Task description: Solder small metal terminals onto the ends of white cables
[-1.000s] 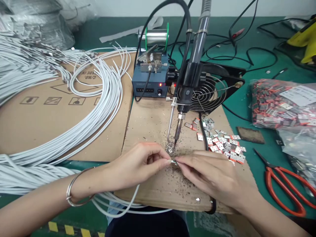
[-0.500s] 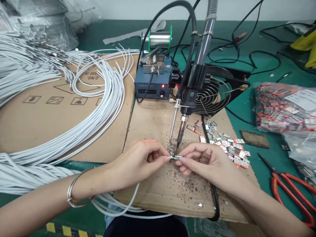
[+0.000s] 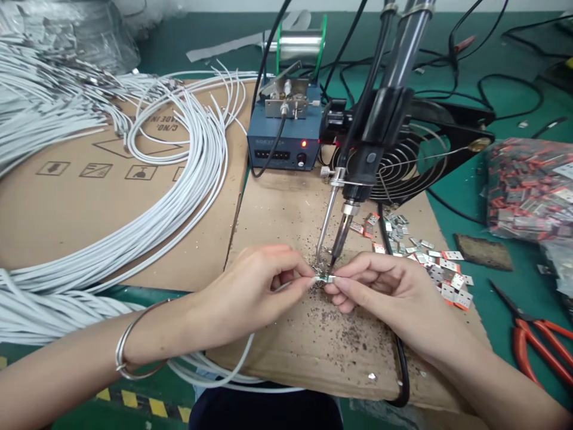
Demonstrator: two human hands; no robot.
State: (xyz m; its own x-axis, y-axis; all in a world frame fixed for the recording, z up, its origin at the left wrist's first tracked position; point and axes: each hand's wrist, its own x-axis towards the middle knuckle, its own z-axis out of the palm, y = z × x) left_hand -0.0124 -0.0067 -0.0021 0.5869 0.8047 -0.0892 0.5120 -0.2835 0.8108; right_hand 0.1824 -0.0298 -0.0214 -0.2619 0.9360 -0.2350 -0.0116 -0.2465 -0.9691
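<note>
My left hand [image 3: 264, 292] is closed in a pinch on the end of a white cable [image 3: 245, 358], whose length runs down below the wrist. Opposite it, my right hand [image 3: 389, 292] pinches a small USB connector [image 3: 330, 279] between thumb and fingers. Cable end and connector meet between the fingertips, partly hidden by them. Just above hangs the tip of a soldering iron [image 3: 342, 233], held in a stand. Whether the tip touches the joint I cannot tell. A thin metal solder feed tube [image 3: 325, 222] curves down beside the iron.
Behind the hands stand a blue solder feeder [image 3: 282, 140], a solder spool [image 3: 298, 45] and a black fan [image 3: 403, 170]. Loose USB connectors [image 3: 436, 275], a brown sponge [image 3: 483, 251] and red-handled pliers [image 3: 532, 334] lie at right. Bundled white cables [image 3: 197, 197] cover the left side.
The camera view has shifted, so the soldering iron and feeder appear farther right and higher. Both hands keep their pinches, with the joint slightly right and up in the picture.
</note>
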